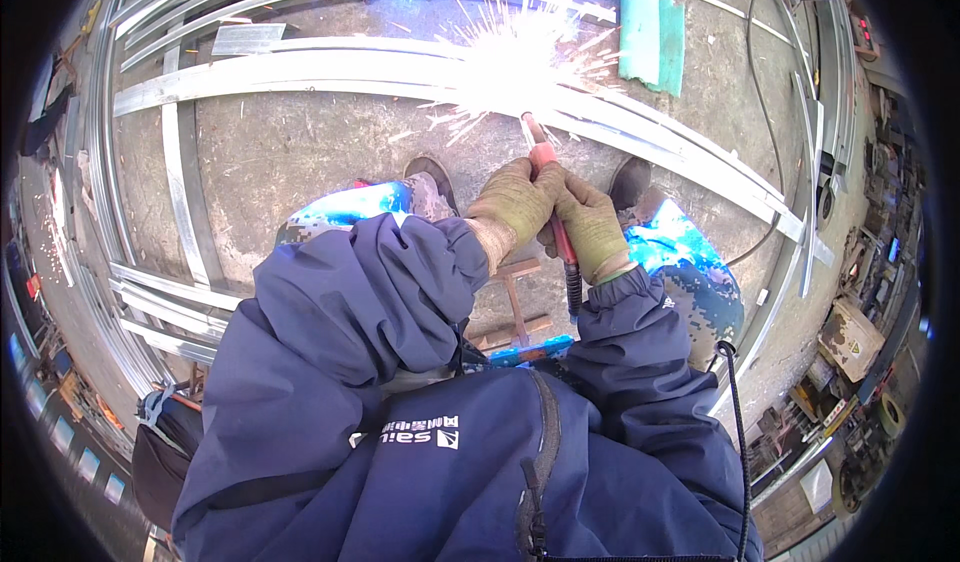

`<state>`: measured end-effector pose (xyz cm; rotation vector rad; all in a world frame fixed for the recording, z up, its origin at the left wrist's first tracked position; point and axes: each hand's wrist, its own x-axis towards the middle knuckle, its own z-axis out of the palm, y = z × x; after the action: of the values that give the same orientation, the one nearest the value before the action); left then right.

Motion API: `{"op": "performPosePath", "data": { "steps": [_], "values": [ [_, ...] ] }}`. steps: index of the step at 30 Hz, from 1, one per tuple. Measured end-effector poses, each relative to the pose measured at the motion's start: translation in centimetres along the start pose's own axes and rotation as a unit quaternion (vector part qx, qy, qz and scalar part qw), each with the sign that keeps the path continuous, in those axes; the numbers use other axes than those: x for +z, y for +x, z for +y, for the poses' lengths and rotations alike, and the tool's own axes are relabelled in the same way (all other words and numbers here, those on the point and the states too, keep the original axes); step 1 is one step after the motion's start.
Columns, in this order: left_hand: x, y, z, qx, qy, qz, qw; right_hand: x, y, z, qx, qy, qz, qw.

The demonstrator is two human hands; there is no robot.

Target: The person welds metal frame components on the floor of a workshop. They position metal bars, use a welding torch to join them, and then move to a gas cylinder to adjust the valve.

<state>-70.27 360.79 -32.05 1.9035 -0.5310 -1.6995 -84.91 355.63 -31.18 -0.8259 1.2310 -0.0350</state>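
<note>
Head view: from where I stood, the left hand [513,200] and right hand [590,226] were both wrapped round the red torch [565,246], seemingly for steadiness, its tip beside the sparks [512,57] on silvery bars [300,70] stretched before the shoes [630,181], perhaps for easy reach.

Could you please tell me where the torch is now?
In the head view, the torch is just right of centre, held by the left hand and right hand, below the sparks.

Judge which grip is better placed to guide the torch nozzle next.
Probably the left grip: it holds the torch slightly nearer the nozzle, while the right grip holds it farther back.
</note>
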Motion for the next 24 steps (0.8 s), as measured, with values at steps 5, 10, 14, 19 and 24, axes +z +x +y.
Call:
{"op": "performPosePath", "data": {
  "steps": [5, 10, 14, 19, 24],
  "values": [
    [-0.2, -0.3, 0.4, -0.005, -0.004, -0.001, 1.0, -0.2, 0.3, 0.3, 0.004, -0.002, -0.002, 1.0],
    [0.2, 0.5, -0.4, -0.012, -0.025, -0.011, 1.0, 0.3, -0.1, -0.3, 0.004, -0.009, 0.011, 1.0],
    [0.1, 0.0, 0.6, -0.01, -0.037, -0.023, 0.999, 0.4, -0.4, -0.5, -0.001, 0.009, 0.024, 1.0],
    [0.2, 0.1, 0.3, -0.009, -0.042, -0.012, 0.999, 0.3, -0.1, -0.4, -0.004, 0.001, 0.016, 1.0],
    [0.3, 0.4, -0.5, 0.043, 0.057, 0.049, 0.996, -0.1, 0.3, 0.1, -0.013, -0.003, 0.003, 1.0]
  ]
}}
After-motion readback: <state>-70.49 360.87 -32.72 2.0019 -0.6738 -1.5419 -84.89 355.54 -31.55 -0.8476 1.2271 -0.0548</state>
